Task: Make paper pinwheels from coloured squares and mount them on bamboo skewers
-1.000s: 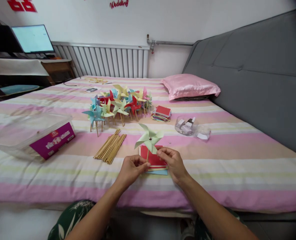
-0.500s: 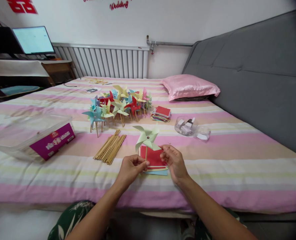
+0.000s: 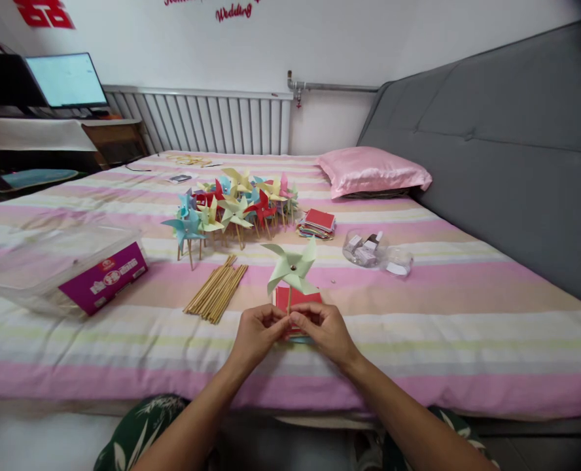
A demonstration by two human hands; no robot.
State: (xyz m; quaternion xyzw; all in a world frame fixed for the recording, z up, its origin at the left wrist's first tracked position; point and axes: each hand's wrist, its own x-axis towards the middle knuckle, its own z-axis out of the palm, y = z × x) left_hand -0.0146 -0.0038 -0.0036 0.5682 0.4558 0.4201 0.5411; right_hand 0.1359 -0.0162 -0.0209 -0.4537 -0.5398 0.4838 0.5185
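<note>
Sitting far left on the striped pink bedsheet [image 3: 418, 340] is a clear plastic tub w/ purple label [image 3: 74, 268]; next a bundle of thin bamboo sticks [image 3: 216, 288], and behind it a cluster of finished coloured paper pinwheels [image 3: 231, 206]. At centre, left hand [image 3: 256, 333] is pinched shut on the stick of the pale green paper pinwheel [image 3: 291, 268], held upright over a stack of red paper squares [image 3: 298, 299]. Right hand [image 3: 326, 329] is closed on the same stick, touching the left. Risk, imo: a hard squeeze could bend or snap the thin stick, or the pin could work loose & the blades drop off. Further right, a clear round plastic dish of small parts [image 3: 376, 252].
</note>
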